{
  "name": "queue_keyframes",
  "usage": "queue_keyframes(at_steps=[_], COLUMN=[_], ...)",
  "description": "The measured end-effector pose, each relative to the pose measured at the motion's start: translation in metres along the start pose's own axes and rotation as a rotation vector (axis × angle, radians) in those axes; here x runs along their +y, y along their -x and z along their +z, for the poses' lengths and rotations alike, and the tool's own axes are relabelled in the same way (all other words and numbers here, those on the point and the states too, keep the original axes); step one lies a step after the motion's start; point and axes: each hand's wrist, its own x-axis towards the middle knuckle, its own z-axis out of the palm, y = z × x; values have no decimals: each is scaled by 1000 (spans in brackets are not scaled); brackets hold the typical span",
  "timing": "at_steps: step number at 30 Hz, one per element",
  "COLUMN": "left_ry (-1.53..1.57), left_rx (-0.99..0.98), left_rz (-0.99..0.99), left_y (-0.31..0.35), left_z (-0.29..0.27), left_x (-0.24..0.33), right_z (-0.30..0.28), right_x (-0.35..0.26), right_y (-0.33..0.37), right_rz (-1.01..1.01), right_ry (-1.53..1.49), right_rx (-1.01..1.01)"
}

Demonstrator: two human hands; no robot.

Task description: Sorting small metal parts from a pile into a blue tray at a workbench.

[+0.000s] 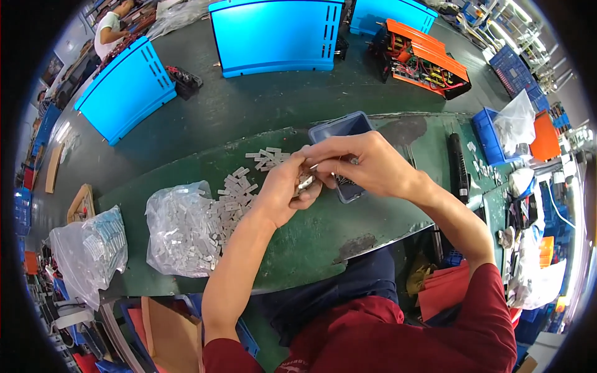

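Note:
Both hands meet over the middle of the green work table. My left hand (280, 191) is curled palm-up around a small shiny metal piece (305, 182). My right hand (368, 164) comes in from the right with its thumb and forefinger pinched at the left fingers; what sits in that pinch is too small to make out. Beneath my right hand stands a grey-blue plastic bin (339, 128), its middle partly hidden by the hand. Left of my hands lies a loose pile of small grey rectangular pieces (233, 198), spilling out of a clear plastic bag (177, 230).
Another filled clear bag (93, 248) rests at the left edge. A black screwdriver-like tool (459, 168) and a blue bin (491, 137) are at the right. Blue panelled units (273, 37) and an orange unit (426, 59) stand behind. A person (111, 31) works at far left.

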Motion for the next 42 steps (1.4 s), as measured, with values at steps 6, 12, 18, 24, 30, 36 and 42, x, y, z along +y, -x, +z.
queue_keyframes(at_steps=[6, 12, 18, 24, 30, 36, 42], left_ry=[43, 86, 157, 15, -358, -1138, -1453], left_rx=[-7, 37, 151, 379, 664, 921, 833], left_rz=[-16, 9, 301, 424, 336, 234, 370], left_y=[-1, -3, 8, 47, 87, 84, 95], left_z=[1, -8, -35, -54, -48, -44, -39], left_x=[1, -2, 26, 46, 41, 23, 9], right_z=[-1, 3, 5, -7, -20, -9, -9], right_x=[5, 5, 42, 75, 93, 87, 88], right_y=[5, 8, 18, 18, 28, 28, 32], right_rz=[-75, 58, -245, -166, -43, -95, -141], right_ry=[97, -189, 759, 383, 149, 163, 169], right_rx=[111, 211, 509, 1004, 1051, 999, 1013])
